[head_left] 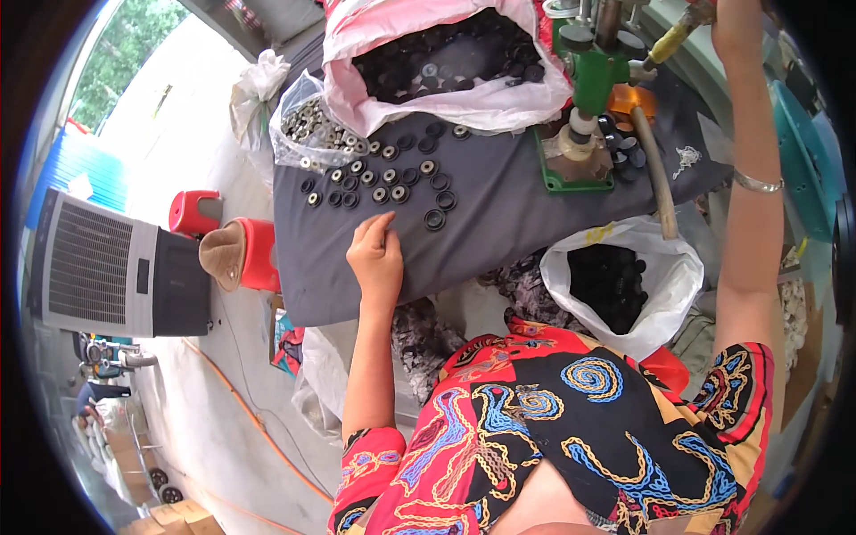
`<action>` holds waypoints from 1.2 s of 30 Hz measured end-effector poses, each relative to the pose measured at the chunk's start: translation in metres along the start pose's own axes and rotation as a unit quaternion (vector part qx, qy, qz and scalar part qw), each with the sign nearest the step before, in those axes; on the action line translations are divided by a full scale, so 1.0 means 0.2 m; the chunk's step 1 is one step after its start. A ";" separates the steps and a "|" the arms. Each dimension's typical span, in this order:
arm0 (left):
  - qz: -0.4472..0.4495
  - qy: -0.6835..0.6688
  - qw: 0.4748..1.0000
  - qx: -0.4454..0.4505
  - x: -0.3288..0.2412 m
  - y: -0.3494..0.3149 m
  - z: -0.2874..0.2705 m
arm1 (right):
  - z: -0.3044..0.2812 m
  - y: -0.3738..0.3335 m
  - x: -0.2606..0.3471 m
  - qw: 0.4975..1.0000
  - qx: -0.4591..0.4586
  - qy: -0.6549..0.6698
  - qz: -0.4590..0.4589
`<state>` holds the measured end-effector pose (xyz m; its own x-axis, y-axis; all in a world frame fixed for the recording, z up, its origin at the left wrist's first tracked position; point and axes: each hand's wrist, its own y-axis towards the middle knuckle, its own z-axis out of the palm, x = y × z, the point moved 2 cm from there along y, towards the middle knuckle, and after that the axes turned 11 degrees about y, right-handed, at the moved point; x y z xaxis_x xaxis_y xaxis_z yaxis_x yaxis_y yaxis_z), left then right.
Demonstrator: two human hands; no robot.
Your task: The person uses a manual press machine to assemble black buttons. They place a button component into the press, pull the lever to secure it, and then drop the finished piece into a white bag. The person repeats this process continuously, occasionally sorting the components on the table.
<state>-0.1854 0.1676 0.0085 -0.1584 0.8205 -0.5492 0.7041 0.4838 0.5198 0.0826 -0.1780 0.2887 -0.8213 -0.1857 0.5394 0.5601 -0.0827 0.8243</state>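
My left hand hovers over the near edge of the grey-covered table, just short of the loose parts. Its fingers are bent and drawn together; anything between them is too small or hidden to make out. Beyond it lie several black round caps, some with metal rings set in them. My right arm reaches up to the far right, where my right hand closes on the end of a lever with a yellow grip. That lever belongs to a green hand press; the picture's top edge cuts off part of the hand.
A pink-white sack of black caps stands at the back, beside a clear bag of metal rings. A hammer lies right of the press. Below the table edge is a white sack of black parts. Red stools and an air cooler stand left.
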 end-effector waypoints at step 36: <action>0.239 0.137 0.960 0.050 -0.17 -0.05 0.14 | 0.01 -0.03 -0.04 0.995 -0.012 0.076 0.070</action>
<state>-0.1681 0.1270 0.0033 0.0324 0.9975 -0.0630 0.8028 0.0116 0.5962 0.0860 -0.1741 0.2789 -0.7099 -0.3435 0.6149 0.6719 -0.0685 0.7375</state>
